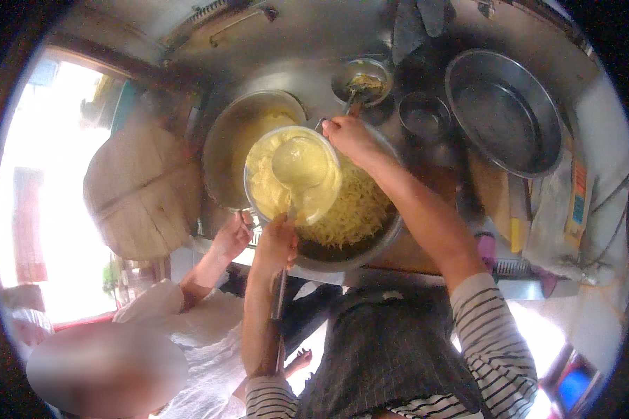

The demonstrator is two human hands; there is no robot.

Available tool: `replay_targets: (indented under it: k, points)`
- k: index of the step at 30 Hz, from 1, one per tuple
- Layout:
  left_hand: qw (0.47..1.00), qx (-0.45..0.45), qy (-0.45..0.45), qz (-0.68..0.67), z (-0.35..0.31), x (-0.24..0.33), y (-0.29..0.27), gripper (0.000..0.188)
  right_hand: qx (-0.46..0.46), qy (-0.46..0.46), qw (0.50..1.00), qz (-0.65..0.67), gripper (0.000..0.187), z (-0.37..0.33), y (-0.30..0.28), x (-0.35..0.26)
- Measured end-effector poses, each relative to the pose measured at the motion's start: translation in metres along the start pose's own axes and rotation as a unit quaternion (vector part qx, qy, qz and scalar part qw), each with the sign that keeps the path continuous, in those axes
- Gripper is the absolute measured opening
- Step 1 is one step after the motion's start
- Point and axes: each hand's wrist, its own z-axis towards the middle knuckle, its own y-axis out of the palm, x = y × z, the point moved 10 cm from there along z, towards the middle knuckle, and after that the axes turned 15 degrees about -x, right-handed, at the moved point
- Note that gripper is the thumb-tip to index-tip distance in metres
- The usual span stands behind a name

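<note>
A light metal pot (257, 194) of thick yellow batter hangs over two larger vessels. My right hand (349, 140) is closed on its rim or handle at the upper right. With my left hand (277, 241) I grip the long handle of a ladle (300, 160), whose bowl lies in the batter. Below the pot, to the right, sits a wide metal basin (328, 264) holding pale yellow strips (353, 216). On the left stands a large metal pot (220, 136) with yellow residue inside; a co-worker's hand (234, 234) is at its near edge.
A small metal bowl (339, 75) with brownish contents and a utensil stands behind. Toward the right are a dark small pot (425, 117), a big oval metal tub (472, 59) and a yellow-handled knife (517, 223). A round wooden board (140, 192) leans at left, near the co-worker.
</note>
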Motion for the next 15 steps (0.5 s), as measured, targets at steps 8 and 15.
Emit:
replay_targets:
  k: [8, 15]
  points:
    - [0.996, -0.011, 0.092, -0.011, -0.004, 0.019, -0.008, 0.007, 0.048, -0.035, 0.995, -0.077, 0.038, -0.028, -0.017, -0.048]
    - [0.991, 0.042, 0.018, 0.129, -0.073, 0.072, 0.045, 0.018, 0.105, -0.014, 0.986, -0.129, 0.041, -0.035, -0.046, -0.041]
